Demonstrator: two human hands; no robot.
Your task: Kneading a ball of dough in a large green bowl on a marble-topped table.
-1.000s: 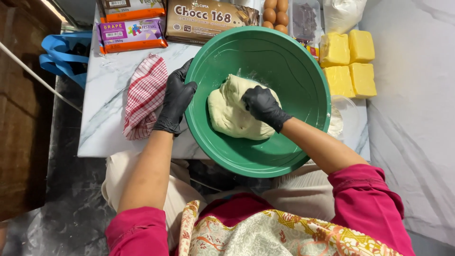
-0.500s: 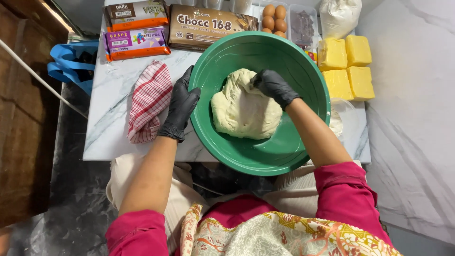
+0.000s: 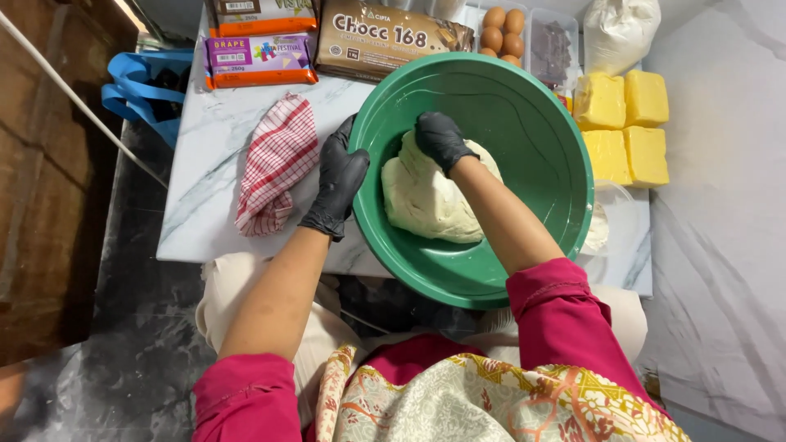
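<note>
A big green bowl (image 3: 540,123) sits on a small white marble table (image 3: 205,188) and holds a pale lump of dough (image 3: 430,205). My right hand (image 3: 442,139), in a black glove, presses down on the far top of the dough with fingers curled into it. My left hand (image 3: 337,180), also gloved in black, grips the bowl's left rim from outside. Pink sleeves and a patterned apron show at the bottom.
A red-checked cloth (image 3: 278,160) lies left of the bowl. Behind it are flat packets (image 3: 258,57) and a brown box (image 3: 385,41). Eggs (image 3: 501,29), yellow butter blocks (image 3: 622,123) and a white bag (image 3: 618,29) sit at the far right. A blue bag (image 3: 139,82) hangs at the left.
My right hand has moved from the dough's right side up to its far top. The dough has been folded and shifted left in the bowl. The left hand stays on the rim.
</note>
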